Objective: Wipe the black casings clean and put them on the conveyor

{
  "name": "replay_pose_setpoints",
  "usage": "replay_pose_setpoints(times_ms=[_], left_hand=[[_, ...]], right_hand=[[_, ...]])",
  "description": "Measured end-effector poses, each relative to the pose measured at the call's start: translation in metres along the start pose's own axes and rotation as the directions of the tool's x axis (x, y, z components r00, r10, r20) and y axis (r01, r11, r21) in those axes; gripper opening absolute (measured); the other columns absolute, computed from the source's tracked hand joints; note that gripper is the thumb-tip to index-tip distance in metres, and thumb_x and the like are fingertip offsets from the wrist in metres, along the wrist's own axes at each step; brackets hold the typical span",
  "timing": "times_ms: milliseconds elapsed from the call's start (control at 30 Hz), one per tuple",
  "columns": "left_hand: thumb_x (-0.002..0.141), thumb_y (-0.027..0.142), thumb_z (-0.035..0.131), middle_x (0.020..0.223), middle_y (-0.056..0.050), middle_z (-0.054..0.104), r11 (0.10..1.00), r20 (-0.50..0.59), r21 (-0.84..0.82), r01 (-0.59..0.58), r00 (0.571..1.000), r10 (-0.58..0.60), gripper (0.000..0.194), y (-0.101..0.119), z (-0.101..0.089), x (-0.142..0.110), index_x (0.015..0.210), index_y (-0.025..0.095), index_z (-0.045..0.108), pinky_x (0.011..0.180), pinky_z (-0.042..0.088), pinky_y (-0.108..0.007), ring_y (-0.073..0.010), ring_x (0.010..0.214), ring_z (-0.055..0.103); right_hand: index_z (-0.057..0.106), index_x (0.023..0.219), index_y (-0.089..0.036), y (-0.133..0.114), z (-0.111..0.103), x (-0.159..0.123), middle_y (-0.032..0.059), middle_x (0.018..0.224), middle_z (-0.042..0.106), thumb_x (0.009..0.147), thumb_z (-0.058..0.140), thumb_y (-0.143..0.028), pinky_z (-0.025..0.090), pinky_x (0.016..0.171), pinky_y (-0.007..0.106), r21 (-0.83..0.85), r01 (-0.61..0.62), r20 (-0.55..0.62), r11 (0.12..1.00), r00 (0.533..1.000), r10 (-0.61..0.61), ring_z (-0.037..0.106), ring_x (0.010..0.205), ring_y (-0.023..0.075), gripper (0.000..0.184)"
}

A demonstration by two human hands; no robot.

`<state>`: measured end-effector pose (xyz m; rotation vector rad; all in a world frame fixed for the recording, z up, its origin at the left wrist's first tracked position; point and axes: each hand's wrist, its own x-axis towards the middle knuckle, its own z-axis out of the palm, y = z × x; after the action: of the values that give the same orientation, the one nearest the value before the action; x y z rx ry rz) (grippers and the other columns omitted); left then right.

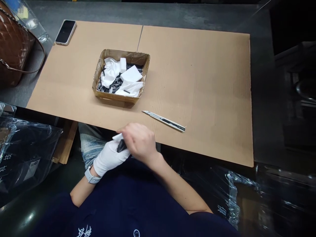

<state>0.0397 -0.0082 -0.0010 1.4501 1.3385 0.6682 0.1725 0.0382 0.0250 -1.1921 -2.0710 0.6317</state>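
My left hand [110,158] wears a white glove and a pale wristwatch. It is closed round a small black piece [121,145], whose exact kind I cannot tell. Over that piece my bare right hand [140,140] is curled, its fingertips hidden behind the knuckles and slightly blurred. A bit of white [118,137] shows between the hands; whether it is glove fabric or something separate is unclear. Just beyond my right hand, a slim utility knife [164,120] lies on the cardboard sheet [204,82], its blade end pointing left.
An open cardboard box [116,97] holds many small black pieces [116,85], crumpled white cloths [110,70] and white blocks [131,74]. A phone [65,32] lies at the back left, near a brown quilted bag [14,46]. Plastic-wrapped goods [27,148] flank me below the table edge.
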Motion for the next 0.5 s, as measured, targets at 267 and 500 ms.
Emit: replay_pose_setpoints(times_ms=[267,500], left_hand=[[0.084,0.040,0.058,0.076,-0.007,0.073,0.989,-0.011,-0.074,-0.131,0.991,0.131,0.027,0.012,-0.005,-0.004,0.080,0.016,0.071,0.071,0.056,-0.031,-0.0196,0.072,0.068],[0.081,0.047,0.062,0.098,-0.008,0.074,0.891,-0.261,-0.453,0.003,0.956,-0.136,0.036,0.025,-0.008,0.005,0.099,0.017,0.070,0.083,0.057,-0.034,-0.0234,0.090,0.070]], right_hand=[[0.067,0.095,-0.019,0.001,-0.008,-0.013,0.0058,0.079,0.071,0.088,0.026,-0.067,0.055,0.068,0.036,0.847,-0.427,0.316,0.318,0.884,0.345,0.068,0.072,0.0206,0.064],[0.064,0.108,-0.024,0.001,0.033,-0.035,0.0061,0.109,0.069,0.084,0.030,-0.073,0.047,0.101,0.040,0.781,-0.384,0.070,0.492,0.838,0.542,0.060,0.113,0.0256,0.064]])
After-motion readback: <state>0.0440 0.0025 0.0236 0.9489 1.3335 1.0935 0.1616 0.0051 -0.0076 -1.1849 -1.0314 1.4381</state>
